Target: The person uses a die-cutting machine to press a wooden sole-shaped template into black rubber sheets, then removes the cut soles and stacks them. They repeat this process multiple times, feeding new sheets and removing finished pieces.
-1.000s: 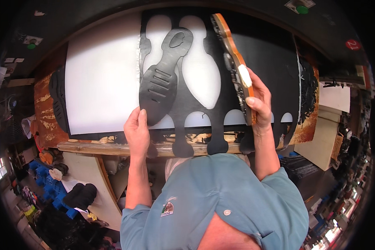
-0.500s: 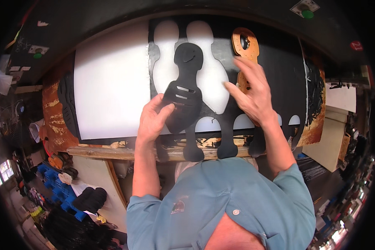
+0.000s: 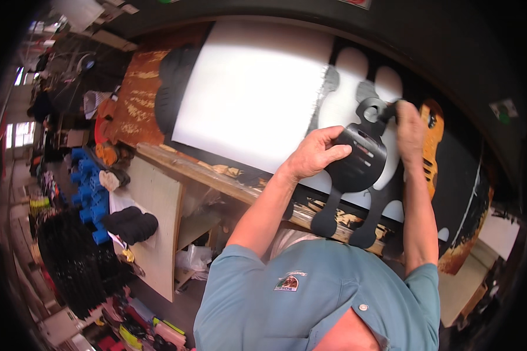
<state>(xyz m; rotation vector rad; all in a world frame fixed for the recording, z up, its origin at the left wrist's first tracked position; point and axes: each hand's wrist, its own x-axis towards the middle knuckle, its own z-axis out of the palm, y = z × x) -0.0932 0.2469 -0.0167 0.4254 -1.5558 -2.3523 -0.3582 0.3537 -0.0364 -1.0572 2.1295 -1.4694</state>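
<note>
A thin black cut-out sheet piece (image 3: 357, 161), rounded with short slots and a narrower neck, hangs in front of me above the work surface. My left hand (image 3: 316, 153) pinches its left edge between thumb and fingers. At its top end a round hole shows white through it. Beside that hole, my right hand (image 3: 411, 131), slightly blurred, is closed on a small dark scrap (image 3: 391, 111) that bends up from the piece; the fingertips are partly hidden. To the right of that hand lies an orange-yellow cutting die (image 3: 431, 140) on a black sheet (image 3: 459, 161) with sole-shaped openings.
A large white board (image 3: 252, 88) lies left of the black sheet. Several black pieces are stacked (image 3: 173, 96) at its far left side. A wooden beam (image 3: 216, 175) edges the bench. Blue plastic crates (image 3: 88, 187) and black bundles (image 3: 70, 263) stand at the left.
The view has turned toward the left. My right hand has left the cutting die and closed on a scrap at the piece's top, where a round hole now shows. My left hand keeps its grip.
</note>
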